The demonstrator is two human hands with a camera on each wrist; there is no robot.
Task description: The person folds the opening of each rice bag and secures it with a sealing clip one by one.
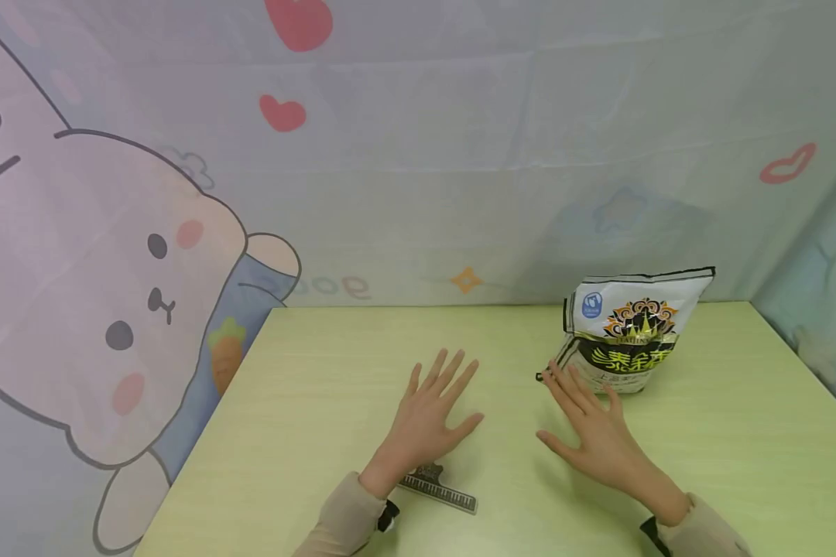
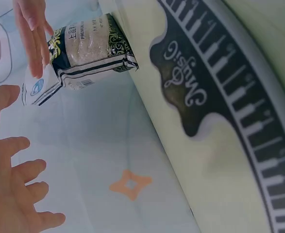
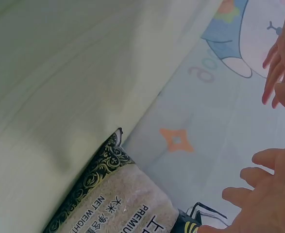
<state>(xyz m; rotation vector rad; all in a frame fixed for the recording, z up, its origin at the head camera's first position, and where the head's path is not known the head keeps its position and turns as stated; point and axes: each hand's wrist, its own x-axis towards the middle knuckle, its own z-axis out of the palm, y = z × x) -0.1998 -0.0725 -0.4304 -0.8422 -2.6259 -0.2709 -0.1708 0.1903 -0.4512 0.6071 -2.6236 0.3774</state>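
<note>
While left hand (image 1: 425, 418) and right hand (image 1: 597, 435) spread wide, unladen, likely pre-grasp, any grip on the white-and-black plastic rice bag (image 1: 630, 333) past right fingers (image 1: 566, 394) calls for curling.

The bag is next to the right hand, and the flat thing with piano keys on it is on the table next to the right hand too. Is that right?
Not quite: the flat thing with piano keys is by the left hand, as the head view shows. It is on the table, and the bag is next to the right hand.
</note>
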